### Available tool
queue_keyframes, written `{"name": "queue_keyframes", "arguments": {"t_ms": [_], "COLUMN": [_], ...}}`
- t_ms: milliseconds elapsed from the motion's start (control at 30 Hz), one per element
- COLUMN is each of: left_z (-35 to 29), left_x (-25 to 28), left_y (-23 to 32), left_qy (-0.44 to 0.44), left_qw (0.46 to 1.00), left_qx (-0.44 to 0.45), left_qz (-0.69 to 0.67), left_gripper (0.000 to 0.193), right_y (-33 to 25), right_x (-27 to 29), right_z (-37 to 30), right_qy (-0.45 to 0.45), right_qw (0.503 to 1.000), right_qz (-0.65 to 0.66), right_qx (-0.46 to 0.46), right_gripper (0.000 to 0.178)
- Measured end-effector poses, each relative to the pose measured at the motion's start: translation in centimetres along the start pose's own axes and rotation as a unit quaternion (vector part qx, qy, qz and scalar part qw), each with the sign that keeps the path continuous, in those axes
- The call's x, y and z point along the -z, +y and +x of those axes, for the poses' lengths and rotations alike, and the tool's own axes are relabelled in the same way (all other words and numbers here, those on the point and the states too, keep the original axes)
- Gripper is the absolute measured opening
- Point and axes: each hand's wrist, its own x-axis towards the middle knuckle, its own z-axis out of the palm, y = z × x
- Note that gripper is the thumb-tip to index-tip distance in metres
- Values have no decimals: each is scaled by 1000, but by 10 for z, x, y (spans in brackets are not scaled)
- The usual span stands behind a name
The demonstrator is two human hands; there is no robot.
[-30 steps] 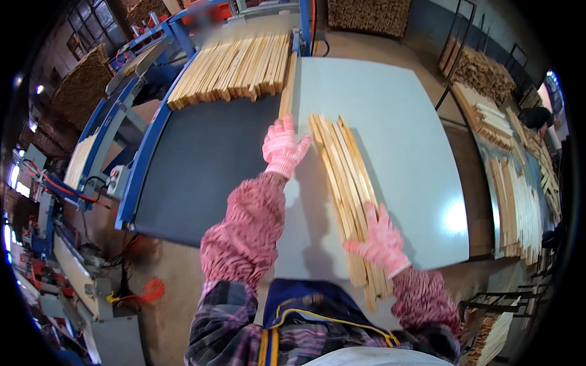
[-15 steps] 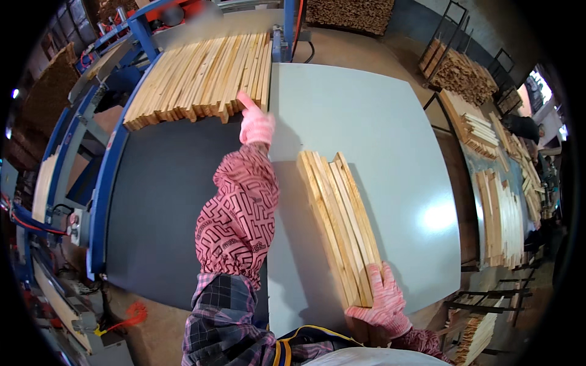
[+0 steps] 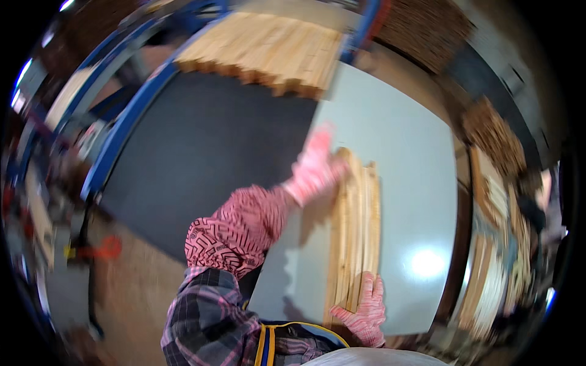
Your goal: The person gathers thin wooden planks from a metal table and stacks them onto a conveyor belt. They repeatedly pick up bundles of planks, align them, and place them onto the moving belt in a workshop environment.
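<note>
A small bundle of long wooden strips lies on the pale grey tabletop, roughly pointing away from me. At its near end is my right hand, in a pink and white knit glove. The thumb crosses the strip ends while the fingers press along the right side. My left hand, gloved alike and blurred by motion, is beside the bundle's far end. Its fingers are stretched out with the thumb apart, and nothing shows in it. Whether it touches the wood I cannot tell.
A wide row of wooden strips lies at the far end of the dark belt surface, beside a blue machine rail. More strips are stacked on the right. Past the table's far right corner stands a wood pile.
My left hand has come back from the far row of strips to the small bundle. The bundle stands straighter in view, with my right hand still at its near end. The whole view has turned.
</note>
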Motion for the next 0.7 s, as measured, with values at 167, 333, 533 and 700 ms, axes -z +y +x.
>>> {"name": "queue_keyframes", "arguments": {"t_ms": [167, 333, 533, 700], "left_z": [-207, -313, -318, -340], "left_x": [60, 26, 73, 78], "left_y": [104, 159, 178, 154], "left_qy": [-252, -199, -199, -149], "left_qw": [951, 963, 967, 967], "left_qx": [136, 166, 156, 181], "left_qz": [-119, -75, -9, -103], "left_gripper": [94, 93, 98, 95], "right_y": [6, 12, 8, 17], "right_x": [-7, -14, -43, -86], "right_z": [-2, -5, -27, -9], "right_qy": [9, -1, 82, 9], "right_qw": [998, 977, 946, 785], "right_qz": [49, 174, 162, 598], "right_qx": [38, 124, 269, 162], "right_gripper": [119, 106, 80, 67]}}
